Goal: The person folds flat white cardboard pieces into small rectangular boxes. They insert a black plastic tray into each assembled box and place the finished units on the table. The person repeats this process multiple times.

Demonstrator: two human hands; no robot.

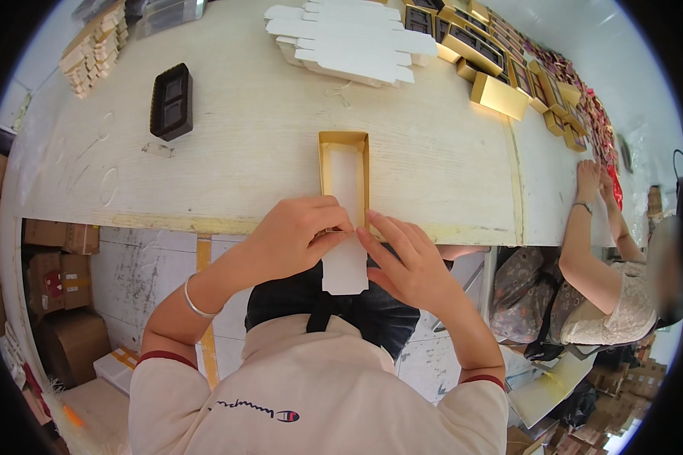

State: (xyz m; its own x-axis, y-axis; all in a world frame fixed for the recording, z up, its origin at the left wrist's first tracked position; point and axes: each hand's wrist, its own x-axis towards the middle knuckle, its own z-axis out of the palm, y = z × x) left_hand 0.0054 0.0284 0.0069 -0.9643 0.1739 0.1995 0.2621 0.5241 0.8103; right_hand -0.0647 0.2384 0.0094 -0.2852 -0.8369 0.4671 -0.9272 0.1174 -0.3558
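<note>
A narrow gold cardboard box (366, 178) lies at the table's near edge, its long sides raised and its inside white. From its near end a white flap (345, 267) hangs past the edge toward my lap. My left hand (303, 231) pinches the box's near left corner, fingers and thumb closed. At the near right corner my right hand (408, 262) has its fingers bent round the wall, fingertips meeting those of the left at the fold. The exact grip of the fingertips is partly hidden.
A dark brown plastic tray (171, 102) lies on the table (243, 152) at left. Flat white box blanks (349, 38) are stacked at the back. Gold boxes (501, 95) with dark trays crowd the far right. A co-worker's arms (588, 235) reach over the table's right part.
</note>
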